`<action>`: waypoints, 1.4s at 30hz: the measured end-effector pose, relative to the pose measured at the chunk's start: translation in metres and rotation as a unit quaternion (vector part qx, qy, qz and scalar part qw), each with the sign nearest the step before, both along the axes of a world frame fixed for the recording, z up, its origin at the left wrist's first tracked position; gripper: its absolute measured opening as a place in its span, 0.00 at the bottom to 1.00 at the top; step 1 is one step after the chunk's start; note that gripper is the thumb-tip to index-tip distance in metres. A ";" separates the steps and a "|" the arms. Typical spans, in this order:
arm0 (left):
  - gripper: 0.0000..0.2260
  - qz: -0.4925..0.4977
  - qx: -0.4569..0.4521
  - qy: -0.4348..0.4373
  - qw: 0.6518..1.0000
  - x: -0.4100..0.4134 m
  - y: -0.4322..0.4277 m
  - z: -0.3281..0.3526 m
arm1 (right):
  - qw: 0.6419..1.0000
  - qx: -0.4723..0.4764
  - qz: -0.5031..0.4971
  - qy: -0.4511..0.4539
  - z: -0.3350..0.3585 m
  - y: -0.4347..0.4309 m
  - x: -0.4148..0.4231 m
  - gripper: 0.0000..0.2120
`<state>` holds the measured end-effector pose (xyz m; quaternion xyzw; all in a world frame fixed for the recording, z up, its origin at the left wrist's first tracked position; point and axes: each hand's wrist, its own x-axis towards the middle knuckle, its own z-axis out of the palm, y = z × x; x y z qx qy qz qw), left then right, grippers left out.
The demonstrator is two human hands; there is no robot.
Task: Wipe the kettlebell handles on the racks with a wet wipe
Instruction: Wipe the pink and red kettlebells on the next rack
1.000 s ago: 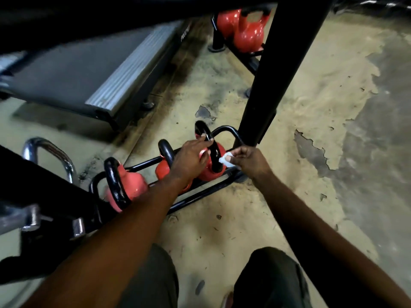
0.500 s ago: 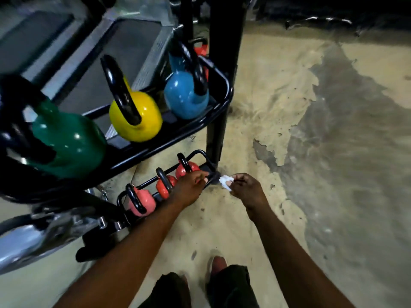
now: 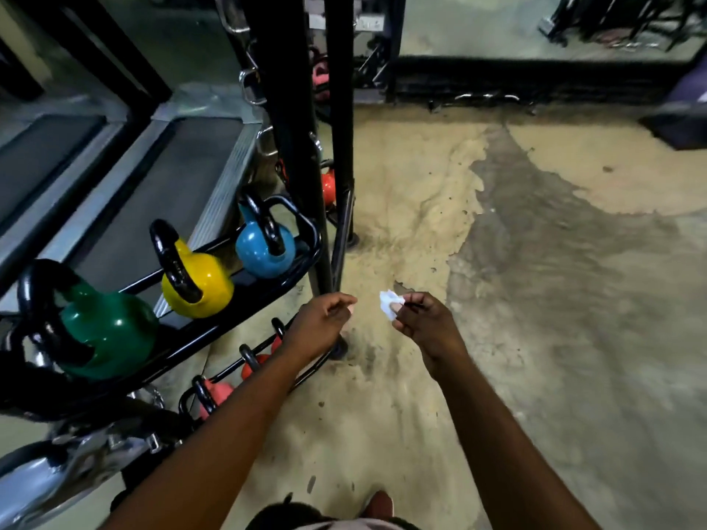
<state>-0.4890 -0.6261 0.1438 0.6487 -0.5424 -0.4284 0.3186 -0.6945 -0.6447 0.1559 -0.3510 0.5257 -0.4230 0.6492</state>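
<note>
My right hand [image 3: 424, 323] pinches a small crumpled white wet wipe [image 3: 389, 302] in front of me, above the floor. My left hand [image 3: 323, 325] hovers beside it with fingers loosely curled, holding nothing. The middle shelf of the black rack [image 3: 245, 319] carries a green kettlebell [image 3: 109, 330], a yellow kettlebell [image 3: 199, 285] and a blue kettlebell [image 3: 264, 250], all with black handles. On the bottom shelf stand small red and pink kettlebells [image 3: 218, 394], partly hidden by my left forearm. Both hands are clear of the rack.
Black rack uprights [image 3: 294, 147] rise just beyond my hands. Treadmill decks [image 3: 164, 177] lie behind the rack at left. Another red kettlebell [image 3: 328, 187] sits behind the upright. Worn concrete floor [image 3: 535, 281] stretches to the right. Chrome bar ends [image 3: 46, 480] stick out at bottom left.
I have stood up: the view rose from the bottom shelf. My left hand let go of the red kettlebell's handle, and both hands lifted away from the rack with the wipe.
</note>
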 end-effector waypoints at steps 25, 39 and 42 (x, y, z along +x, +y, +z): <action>0.06 -0.058 -0.011 0.033 0.998 -0.187 -0.412 0.000 | 0.995 -0.029 -0.074 0.060 0.039 -0.361 -0.173 0.04; 0.11 0.085 -0.039 0.041 0.995 -0.191 -0.720 -0.012 | 1.000 -0.006 0.022 0.018 0.015 -0.700 -0.199 0.03; 0.10 0.126 -0.046 0.040 0.990 -0.197 -0.787 -0.013 | 0.998 -0.003 0.065 0.023 0.012 -0.781 -0.204 0.02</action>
